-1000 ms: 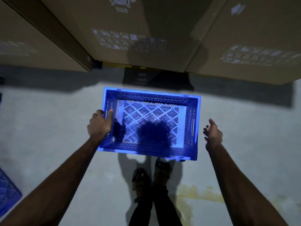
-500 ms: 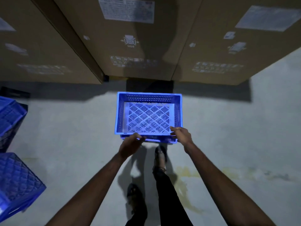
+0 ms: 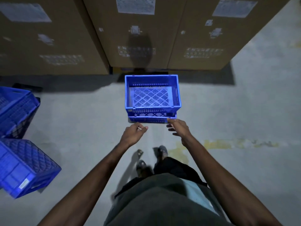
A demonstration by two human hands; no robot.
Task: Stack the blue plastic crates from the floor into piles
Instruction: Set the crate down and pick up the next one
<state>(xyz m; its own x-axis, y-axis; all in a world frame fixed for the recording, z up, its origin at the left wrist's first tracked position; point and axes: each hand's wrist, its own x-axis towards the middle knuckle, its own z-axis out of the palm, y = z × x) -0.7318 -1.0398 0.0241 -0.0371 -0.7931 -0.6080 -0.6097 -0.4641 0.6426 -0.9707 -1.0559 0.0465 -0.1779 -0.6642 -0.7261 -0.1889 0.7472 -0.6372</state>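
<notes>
A blue plastic crate (image 3: 152, 93) with a perforated bottom sits on top of another blue crate (image 3: 151, 119) on the floor, in front of the cardboard boxes. The top crate's near side overhangs the lower rim slightly. My left hand (image 3: 133, 134) hovers just short of the pile with loosely curled fingers and holds nothing. My right hand (image 3: 179, 128) is spread, its fingertips at the lower crate's near right corner. At the far left stand an upright blue crate (image 3: 15, 110) and an overturned blue crate (image 3: 24, 167).
Tall cardboard boxes (image 3: 133, 35) form a wall right behind the pile. My feet (image 3: 161, 151) stand on grey concrete floor (image 3: 236, 115) with a yellow stain to the right. A dark flat object (image 3: 27, 87) lies by the left crates.
Both hands have come off the crate's near rim and drawn back toward me. The crate now rests on the one below. The camera has risen and pulled away.
</notes>
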